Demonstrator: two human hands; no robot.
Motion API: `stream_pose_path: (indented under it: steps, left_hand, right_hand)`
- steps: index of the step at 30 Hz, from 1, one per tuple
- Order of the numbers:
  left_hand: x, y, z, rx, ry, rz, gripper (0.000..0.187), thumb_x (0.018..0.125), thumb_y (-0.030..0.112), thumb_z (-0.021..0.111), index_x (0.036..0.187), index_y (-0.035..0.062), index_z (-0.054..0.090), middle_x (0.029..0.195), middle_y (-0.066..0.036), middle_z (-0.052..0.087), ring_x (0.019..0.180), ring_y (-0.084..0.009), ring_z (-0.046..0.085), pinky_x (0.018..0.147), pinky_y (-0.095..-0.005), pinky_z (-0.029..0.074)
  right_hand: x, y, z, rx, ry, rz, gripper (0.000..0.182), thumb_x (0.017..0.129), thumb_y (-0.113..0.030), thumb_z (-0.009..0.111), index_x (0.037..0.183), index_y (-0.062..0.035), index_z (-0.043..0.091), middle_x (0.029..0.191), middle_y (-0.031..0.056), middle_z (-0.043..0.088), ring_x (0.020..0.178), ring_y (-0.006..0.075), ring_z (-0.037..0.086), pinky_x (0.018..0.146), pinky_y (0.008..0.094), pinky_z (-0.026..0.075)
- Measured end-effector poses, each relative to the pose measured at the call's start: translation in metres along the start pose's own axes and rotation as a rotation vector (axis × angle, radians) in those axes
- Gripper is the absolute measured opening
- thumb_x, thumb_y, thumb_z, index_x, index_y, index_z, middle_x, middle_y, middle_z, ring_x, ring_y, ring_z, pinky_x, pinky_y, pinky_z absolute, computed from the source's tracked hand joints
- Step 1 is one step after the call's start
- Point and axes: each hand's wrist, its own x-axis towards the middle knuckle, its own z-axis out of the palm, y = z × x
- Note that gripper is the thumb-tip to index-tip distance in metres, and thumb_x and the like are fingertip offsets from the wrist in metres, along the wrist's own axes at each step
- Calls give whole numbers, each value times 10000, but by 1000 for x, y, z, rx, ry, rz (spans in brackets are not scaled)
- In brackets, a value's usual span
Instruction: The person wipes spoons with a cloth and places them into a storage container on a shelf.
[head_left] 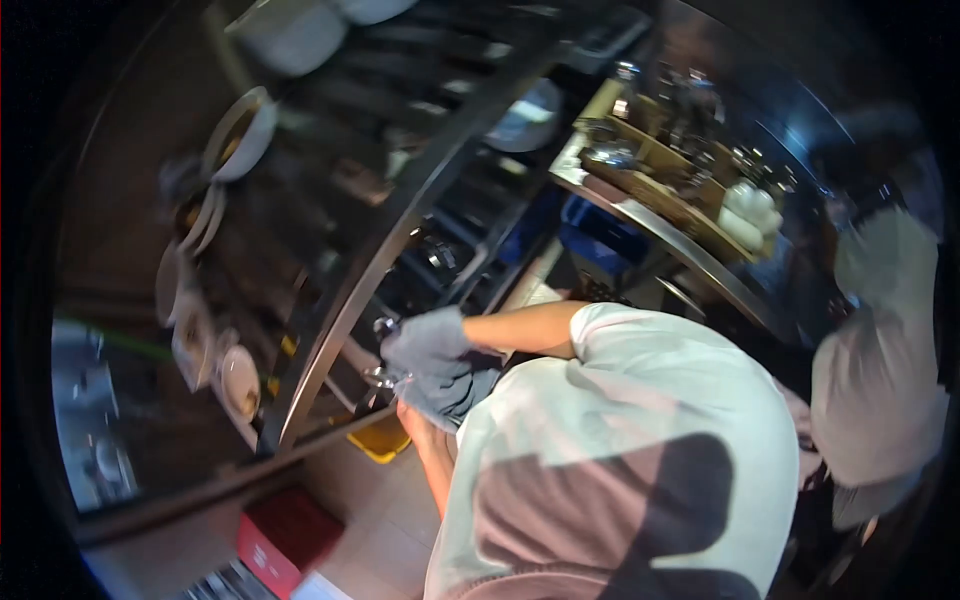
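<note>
A grey cloth (440,365) is bunched in front of my chest, between my two hands. My right hand (432,338) is wrapped in it, so its fingers are covered. From the lower side my left hand (416,424) closes on the cloth's edge, its fingers partly hidden. Shiny metal pieces (380,377) stick out past the cloth beside my hands; they look like utensil ends, but blur hides their exact kind.
A steel shelf edge (345,320) runs diagonally before me, with white bowls (240,135) beyond. A wooden divided box (650,180) holds glossy items at right. Below are a yellow container (382,442) and red bin (285,540). Another person (880,350) stands at far right.
</note>
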Motion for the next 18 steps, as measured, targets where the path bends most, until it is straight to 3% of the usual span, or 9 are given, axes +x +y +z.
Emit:
stream_pose_path:
  steps: [1,2,6,8,12,14,15,16,18]
  left_hand:
    - [1,-2,0,18,13,-27,254,885,178,538,1055,-9,556,993,-132,609,865,-257,616,781,-375,509]
    - [0,-3,3,37,-13,-49,254,885,178,538,1055,-9,556,993,-132,609,865,-257,616,781,-375,509]
    - [-1,-4,13,112,-49,-85,279,885,222,543,1046,-4,553,959,-128,613,852,-256,620,750,-381,517]
    - [0,-1,20,287,-48,-68,290,886,227,542,1059,-6,543,938,-128,614,840,-254,620,736,-383,522]
    - [-1,4,39,199,-159,-81,276,890,224,536,1043,-5,551,917,-120,612,827,-248,618,723,-379,521]
    - [3,4,36,220,-51,-75,270,893,223,520,1007,-16,567,926,-122,609,822,-251,614,709,-380,519]
    - [5,5,35,222,-52,-73,270,893,223,520,1007,-16,567,926,-122,609,822,-251,614,709,-380,519]
    - [7,6,32,212,-32,-81,280,896,229,507,1014,-17,568,941,-120,609,828,-253,613,720,-377,515]
    - [5,7,26,192,4,-93,293,900,236,491,1026,-18,567,958,-119,609,837,-255,611,735,-373,510]
  right_hand:
    - [7,11,41,-474,172,-186,98,623,-130,590,639,-34,598,571,118,579,488,263,576,432,343,428]
    - [9,10,35,-274,98,-161,145,597,-172,585,642,-36,608,554,95,567,464,228,543,442,326,414]
    - [3,26,8,-622,280,-147,187,613,-191,583,681,-20,623,566,82,557,515,211,538,485,349,405]
    - [4,40,19,-490,256,-8,172,641,-195,580,699,-40,625,618,68,561,543,204,544,494,348,401]
    - [-11,8,-23,-403,216,315,115,653,-193,593,643,-85,634,616,31,587,581,192,574,471,352,400]
    - [-14,-9,-29,-350,194,463,102,659,-191,600,615,-108,638,614,12,600,600,186,589,460,354,400]
    - [-7,-13,-10,-452,285,422,111,662,-173,602,589,-100,643,605,10,586,604,176,591,473,338,414]
    - [-8,-6,4,-600,58,50,105,662,-161,605,598,-90,647,589,22,571,602,201,591,494,333,433]
    - [-6,-3,33,-594,88,-68,91,652,-159,617,584,-105,641,578,28,562,582,226,578,492,324,418]
